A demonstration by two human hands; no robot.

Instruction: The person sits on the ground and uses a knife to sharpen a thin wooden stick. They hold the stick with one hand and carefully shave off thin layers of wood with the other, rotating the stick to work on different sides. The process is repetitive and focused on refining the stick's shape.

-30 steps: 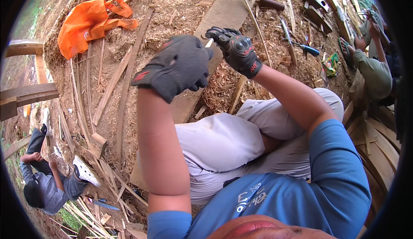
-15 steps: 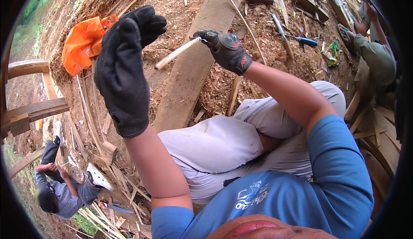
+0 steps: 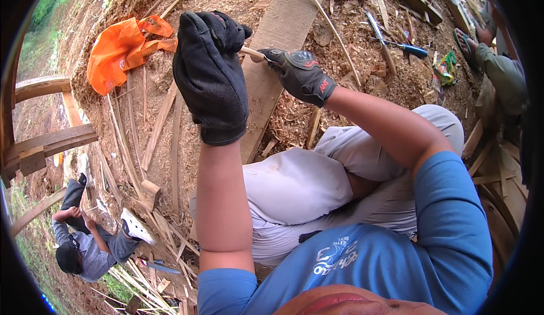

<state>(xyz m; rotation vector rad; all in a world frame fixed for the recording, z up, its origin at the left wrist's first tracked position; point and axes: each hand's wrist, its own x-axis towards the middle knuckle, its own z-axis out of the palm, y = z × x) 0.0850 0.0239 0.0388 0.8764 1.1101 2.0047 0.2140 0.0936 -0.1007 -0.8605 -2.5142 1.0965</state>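
Note:
A thin, pale wooden stick bridges my two hands, both in black gloves. My right hand is closed on its right end, above the long plank. The curled fingers of my left hand close around the stick's other end, which disappears inside the glove. Only a short length of the stick shows between the gloves. Just left of my left hand, an orange bag lies on the ground.
Wood shavings and strips litter the ground. A chisel-like tool, a blue-handled tool and wooden hand planes lie to the right. One person sits at the lower left, another at the far right.
My left hand was raised open beside the stick; it has moved right and closed around the stick's free end. My right hand keeps its grip, and the stick's tilt has changed.

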